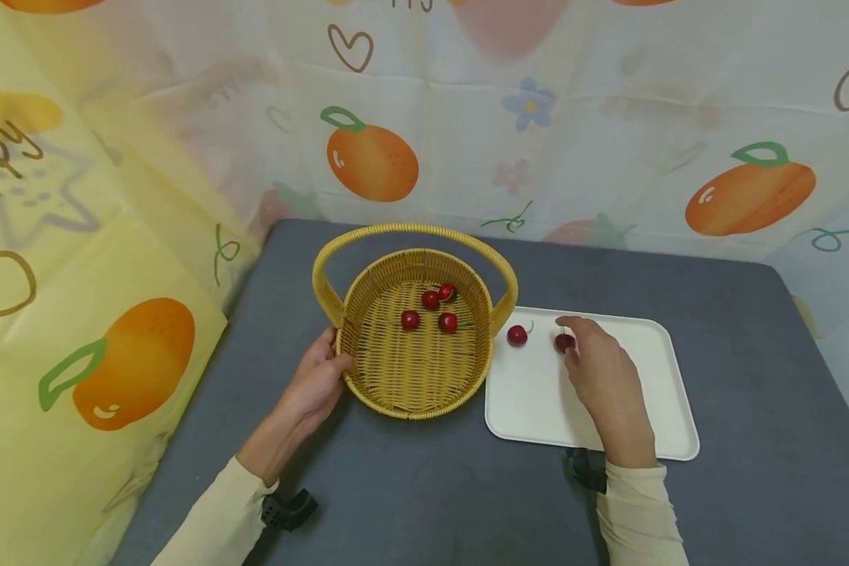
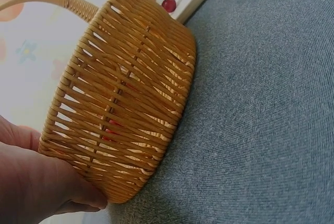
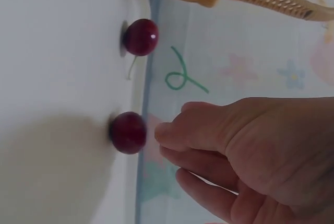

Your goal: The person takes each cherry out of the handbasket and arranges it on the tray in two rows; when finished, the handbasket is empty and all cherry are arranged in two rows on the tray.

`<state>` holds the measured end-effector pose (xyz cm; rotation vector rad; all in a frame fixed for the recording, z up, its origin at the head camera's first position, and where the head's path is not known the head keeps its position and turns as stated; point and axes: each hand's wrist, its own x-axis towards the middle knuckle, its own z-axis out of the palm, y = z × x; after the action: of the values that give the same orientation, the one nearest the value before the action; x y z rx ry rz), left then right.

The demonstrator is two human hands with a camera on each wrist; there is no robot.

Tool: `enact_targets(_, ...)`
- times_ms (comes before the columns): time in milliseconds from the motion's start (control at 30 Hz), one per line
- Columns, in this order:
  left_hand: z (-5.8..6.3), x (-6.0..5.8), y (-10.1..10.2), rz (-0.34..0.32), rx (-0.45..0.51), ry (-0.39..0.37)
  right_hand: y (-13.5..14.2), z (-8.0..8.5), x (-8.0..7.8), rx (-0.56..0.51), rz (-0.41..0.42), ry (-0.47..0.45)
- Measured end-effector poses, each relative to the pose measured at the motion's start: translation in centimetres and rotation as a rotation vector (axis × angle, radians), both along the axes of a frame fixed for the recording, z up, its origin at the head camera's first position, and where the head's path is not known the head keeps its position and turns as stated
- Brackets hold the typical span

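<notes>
Surface point(image 1: 424, 495): dark grey-blue, cloth-textured, with rounded far corners.
Basket point(image 1: 410, 373): round, golden-yellow, woven, with one arched handle point(image 1: 413, 229); towards the far edge of the surface, left of its middle. Its right side overlaps the tray's far left corner as seen from the head; whether its base rests on the surface, cannot tell.
Tray point(image 1: 527, 405): white, shallow, rectangular, round-cornered; lies right of the surface's middle.
Cherries in basket, four: dark red, glossy, round; two at the far side point(image 1: 430, 299) point(image 1: 447, 292), close together; two nearer, one left point(image 1: 410, 320), one right point(image 1: 448, 322), apart.
Cherries on tray, two: same colour and shape; one with a thin green stem point(image 1: 517, 336) near the tray's far left corner, the other point(image 1: 564, 343) to its right, near the far edge.
Left hand point(image 1: 316, 385): at the basket's left side; grip pinching the wall, thumb over the rim, fingers outside.
Right hand point(image 1: 606, 381): above the tray, beside the right-hand cherry; grip slightly spread, thumb and forefinger just short of the fruit in the right wrist view.
Sleeves, pair: cream cloth point(image 1: 215, 515) point(image 1: 644, 511), reaching both wrists.
Wristbands, pair: black point(image 1: 288, 509) point(image 1: 586, 469).
Backdrop point(image 1: 460, 169): pale sheet beyond the far edge, printed with oranges, hearts and flowers.
</notes>
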<state>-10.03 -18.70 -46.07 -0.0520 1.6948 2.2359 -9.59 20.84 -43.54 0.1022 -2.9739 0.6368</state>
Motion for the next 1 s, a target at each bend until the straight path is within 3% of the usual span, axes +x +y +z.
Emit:
enact_targets(267, 0.0, 0.1, -0.4, 0.012, 0.004, -0.013, -1.0, 1.9, 1.0, -0.030, 0.008, 0.073)
enact_targets(467, 0.1, 0.1, -0.6, 0.012, -0.007, -0.017, -1.9, 4.6, 2.4, -0.072, 0.008, 0.145)
enact_targets(633, 0.2, 0.0, -0.5, 0.003, -0.004, -0.021, -3.1, 7.2, 4.0, -0.105, 0.039, 0.269)
enact_targets(833, 0.2, -0.4, -0.2, -0.023, -0.004, -0.011, -5.9, 9.0, 4.3, -0.137, 0.195, 0.411)
enact_targets(1000, 0.0, -0.4, -0.2, -0.014, -0.004, -0.016, -8.8, 9.6, 3.4, -0.117, 0.329, 0.348)
